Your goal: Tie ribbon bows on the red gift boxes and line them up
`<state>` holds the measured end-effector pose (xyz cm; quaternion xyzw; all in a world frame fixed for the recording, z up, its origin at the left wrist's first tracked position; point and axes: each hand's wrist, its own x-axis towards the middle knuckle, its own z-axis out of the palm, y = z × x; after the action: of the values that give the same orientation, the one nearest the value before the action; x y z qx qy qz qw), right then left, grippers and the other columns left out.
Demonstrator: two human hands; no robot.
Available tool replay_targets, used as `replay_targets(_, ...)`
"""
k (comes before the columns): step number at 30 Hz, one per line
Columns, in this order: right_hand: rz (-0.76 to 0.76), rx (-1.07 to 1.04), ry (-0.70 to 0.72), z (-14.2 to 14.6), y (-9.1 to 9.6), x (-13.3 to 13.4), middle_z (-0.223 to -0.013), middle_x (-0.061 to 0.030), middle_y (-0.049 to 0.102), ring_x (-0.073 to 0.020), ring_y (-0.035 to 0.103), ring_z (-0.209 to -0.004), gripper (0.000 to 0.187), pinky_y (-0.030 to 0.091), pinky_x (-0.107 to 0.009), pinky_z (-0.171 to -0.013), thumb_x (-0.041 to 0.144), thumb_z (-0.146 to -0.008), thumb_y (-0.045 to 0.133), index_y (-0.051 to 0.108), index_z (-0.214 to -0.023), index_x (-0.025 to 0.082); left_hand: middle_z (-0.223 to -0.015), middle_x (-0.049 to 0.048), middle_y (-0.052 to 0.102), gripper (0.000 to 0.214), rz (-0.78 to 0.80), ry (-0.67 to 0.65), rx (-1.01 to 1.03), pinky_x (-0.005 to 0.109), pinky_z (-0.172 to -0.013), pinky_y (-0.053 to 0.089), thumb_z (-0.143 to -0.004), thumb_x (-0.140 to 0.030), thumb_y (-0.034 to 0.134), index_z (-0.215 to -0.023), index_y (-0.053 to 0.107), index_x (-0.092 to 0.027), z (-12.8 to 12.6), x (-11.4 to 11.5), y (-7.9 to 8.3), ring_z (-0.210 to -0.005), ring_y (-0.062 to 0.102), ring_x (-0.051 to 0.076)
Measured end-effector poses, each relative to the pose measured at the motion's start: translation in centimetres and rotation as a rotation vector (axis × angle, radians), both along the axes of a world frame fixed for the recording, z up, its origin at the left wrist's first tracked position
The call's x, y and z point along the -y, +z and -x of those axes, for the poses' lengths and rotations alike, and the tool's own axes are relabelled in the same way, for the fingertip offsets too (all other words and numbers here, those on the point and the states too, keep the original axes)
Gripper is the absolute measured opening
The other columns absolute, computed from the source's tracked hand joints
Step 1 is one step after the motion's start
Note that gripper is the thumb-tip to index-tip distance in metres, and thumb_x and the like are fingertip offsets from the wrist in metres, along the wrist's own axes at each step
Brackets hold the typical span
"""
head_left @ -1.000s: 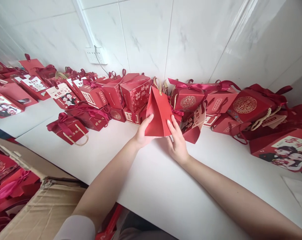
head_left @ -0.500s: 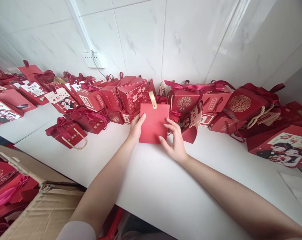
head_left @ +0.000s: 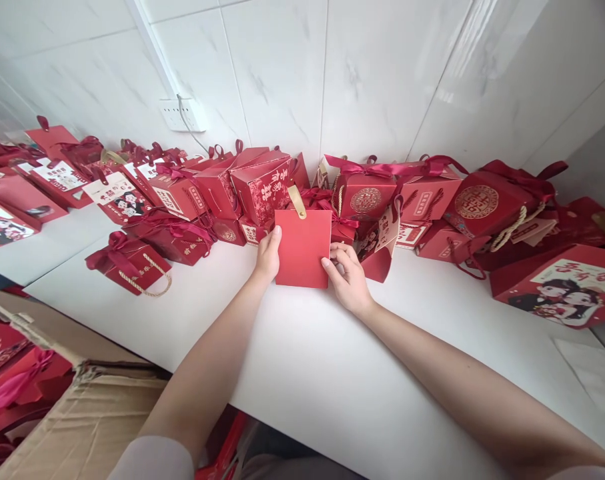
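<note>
A plain red gift box [head_left: 303, 250] with a gold ribbon loop [head_left: 297, 201] at its top stands upright before me, its flat side facing me. My left hand [head_left: 268, 256] grips its left edge, thumb along the front and fingers hidden behind. At the right edge, my right hand [head_left: 349, 275] is closed on the box, thumb on the front near the lower corner and fingers curled behind. Just right of it leans an open-sided red box [head_left: 381, 248] with a printed panel. Whatever is behind the held box is hidden.
Red gift boxes with ribbons and rope handles line the wall; one [head_left: 367, 193] bears a gold round emblem. A bow-tied box [head_left: 132, 265] sits front left. A cardboard carton [head_left: 89, 427] of red boxes stands lower left. A large printed box [head_left: 557, 287] and white paper [head_left: 589, 370] lie right.
My right hand has closed from spread fingers onto the box's right edge. The whole view has shifted slightly, with the box a little further left in the picture.
</note>
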<state>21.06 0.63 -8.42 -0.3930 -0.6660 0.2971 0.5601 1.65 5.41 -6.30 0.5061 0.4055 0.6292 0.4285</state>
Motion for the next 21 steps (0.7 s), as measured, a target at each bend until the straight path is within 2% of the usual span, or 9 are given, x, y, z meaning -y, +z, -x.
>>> replay_targets(5, 0.094, 0.053, 0.107, -0.3, -0.4, -0.6, -0.097, -0.0039, 0.062, -0.0224, 0.060, -0.095, 0.028, 0.050, -0.039, -0.090, 0.052, -0.097, 0.050, 0.059, -0.097, 0.025, -0.109, 0.0101, 0.074, 0.057, -0.026, 0.018, -0.237, 0.039, -0.088, 0.058, -0.088, -0.067, 0.050, -0.108, 0.070, -0.018, 1.0, -0.1, -0.5, -0.102, 0.070, 0.028)
replay_targets(8, 0.118, 0.073, 0.133, -0.2, -0.7, -0.5, -0.093, -0.0024, 0.064, -0.0227, 0.060, -0.093, 0.028, 0.051, -0.038, -0.087, 0.053, -0.097, 0.049, 0.057, -0.099, 0.026, -0.111, 0.0101, 0.074, 0.058, 0.027, -0.019, -0.380, 0.040, -0.092, 0.056, -0.087, -0.068, 0.051, -0.109, 0.071, -0.019, 1.7, -0.1, -1.1, -0.103, 0.070, 0.029)
replay_targets(12, 0.123, 0.070, 0.115, -0.1, -0.9, -0.4, -0.089, -0.0023, 0.063, -0.0235, 0.061, -0.092, 0.028, 0.053, -0.039, -0.085, 0.053, -0.098, 0.047, 0.055, -0.100, 0.026, -0.109, 0.0116, 0.074, 0.067, 0.065, 0.011, -0.429, 0.043, -0.097, 0.054, -0.087, -0.073, 0.044, -0.110, 0.071, -0.017, 2.1, -0.3, -1.7, -0.107, 0.068, 0.031)
replay_targets(15, 0.113, 0.059, 0.103, -0.2, -0.8, -0.3, -0.088, -0.0025, 0.062, -0.0232, 0.061, -0.090, 0.028, 0.053, -0.040, -0.086, 0.052, -0.097, 0.050, 0.055, -0.102, 0.026, -0.112, 0.0128, 0.074, 0.072, 0.080, 0.028, -0.407, 0.044, -0.098, 0.054, -0.086, -0.077, 0.040, -0.109, 0.072, -0.016, 1.8, -0.4, -1.6, -0.110, 0.067, 0.032)
replay_targets(18, -0.045, 0.034, 0.078, -0.2, -0.2, 0.4, -0.109, -0.0082, 0.062, -0.0255, 0.061, -0.106, 0.032, 0.051, -0.045, -0.095, 0.048, -0.095, 0.055, 0.052, -0.117, 0.025, -0.120, 0.0113, 0.072, 0.072, 0.155, -0.020, -0.204, 0.043, -0.096, 0.056, -0.086, -0.077, 0.040, -0.115, 0.069, -0.018, 1.0, -0.1, -0.9, -0.114, 0.067, 0.031)
replay_targets(19, -0.133, 0.031, 0.076, -0.2, 0.0, 0.7, -0.122, -0.0113, 0.058, -0.0277, 0.057, -0.117, 0.039, 0.049, -0.047, -0.100, 0.048, -0.094, 0.057, 0.049, -0.125, 0.025, -0.124, 0.0106, 0.071, 0.072, 0.197, -0.064, -0.094, 0.043, -0.097, 0.056, -0.086, -0.077, 0.040, -0.118, 0.068, -0.019, 0.6, 0.1, -0.7, -0.116, 0.066, 0.030)
replay_targets(21, -0.295, 0.033, 0.082, 0.0, 0.4, 1.3, -0.147, -0.0157, 0.041, -0.0327, 0.040, -0.139, 0.058, 0.045, -0.053, -0.106, 0.050, -0.090, 0.062, 0.040, -0.139, 0.025, -0.126, 0.0112, 0.069, 0.075, 0.256, -0.183, 0.079, 0.045, -0.099, 0.055, -0.084, -0.079, 0.040, -0.122, 0.066, -0.019, -0.3, 0.5, -0.1, -0.119, 0.065, 0.031)
